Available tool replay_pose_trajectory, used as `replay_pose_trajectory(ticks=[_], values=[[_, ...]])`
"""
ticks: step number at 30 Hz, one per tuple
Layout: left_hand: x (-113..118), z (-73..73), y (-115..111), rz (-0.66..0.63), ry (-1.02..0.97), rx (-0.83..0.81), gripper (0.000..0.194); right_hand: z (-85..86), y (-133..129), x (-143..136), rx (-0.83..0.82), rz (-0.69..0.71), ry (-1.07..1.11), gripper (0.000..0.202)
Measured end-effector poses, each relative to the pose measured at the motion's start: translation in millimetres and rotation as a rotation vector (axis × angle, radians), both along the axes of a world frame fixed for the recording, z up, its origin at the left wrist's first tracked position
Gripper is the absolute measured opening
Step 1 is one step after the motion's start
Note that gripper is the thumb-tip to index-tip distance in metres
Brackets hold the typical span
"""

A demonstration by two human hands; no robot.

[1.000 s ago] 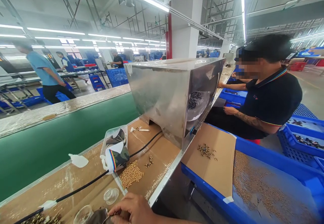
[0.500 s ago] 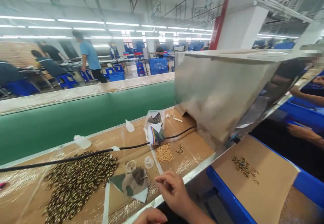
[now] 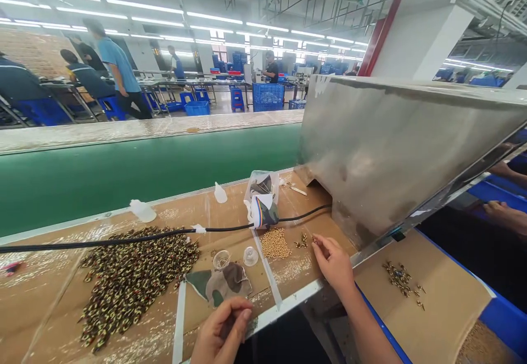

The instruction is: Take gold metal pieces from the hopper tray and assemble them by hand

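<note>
My right hand (image 3: 334, 264) reaches over the cardboard-covered bench, thumb and forefinger together at a tiny dark brass-coloured piece (image 3: 314, 238). Left of its fingertips lies a small group of similar brass-coloured pieces (image 3: 302, 241), beside a patch of round tan beads (image 3: 275, 243). Near the bench edge, my left hand (image 3: 224, 331) has its thumb and forefinger pinched; whatever lies between them is hidden. Just beyond it is a camouflage cloth (image 3: 230, 284), with a round clear cup (image 3: 221, 259) and a smaller clear cup (image 3: 250, 256) behind.
A large pile of dark and brass-coloured pieces (image 3: 140, 284) covers the left side. A black cable (image 3: 226, 228) crosses the bench below a clear tub (image 3: 275, 180). A metal housing (image 3: 382, 155) rises at right, beside a cardboard-lined blue tray (image 3: 432, 292). Beyond runs a green belt (image 3: 164, 169).
My right hand has moved right and forward to the small brass-coloured pieces. More of my left hand has come into view by the camouflage cloth. The view has shifted slightly.
</note>
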State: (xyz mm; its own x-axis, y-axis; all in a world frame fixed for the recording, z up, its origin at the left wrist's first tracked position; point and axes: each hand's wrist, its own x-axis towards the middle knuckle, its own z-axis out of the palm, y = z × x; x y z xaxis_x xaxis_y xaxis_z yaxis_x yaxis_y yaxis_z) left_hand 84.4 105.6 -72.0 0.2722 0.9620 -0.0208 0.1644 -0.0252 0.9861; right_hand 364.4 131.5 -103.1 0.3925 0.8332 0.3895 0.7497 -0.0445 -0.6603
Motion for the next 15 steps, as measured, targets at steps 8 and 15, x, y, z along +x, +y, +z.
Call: replay_pose_trajectory(ticks=[8, 15], values=[[-3.0, -26.1, 7.0, -0.081, 0.193, 0.259, 0.024, 2.4, 7.2, -14.6, 0.031, 0.145, -0.21, 0.034], [-2.8, -24.8, 6.7, -0.083, 0.159, 0.209, 0.021, -0.8, 16.8, -16.1, -0.08, 0.165, -0.255, 0.035]])
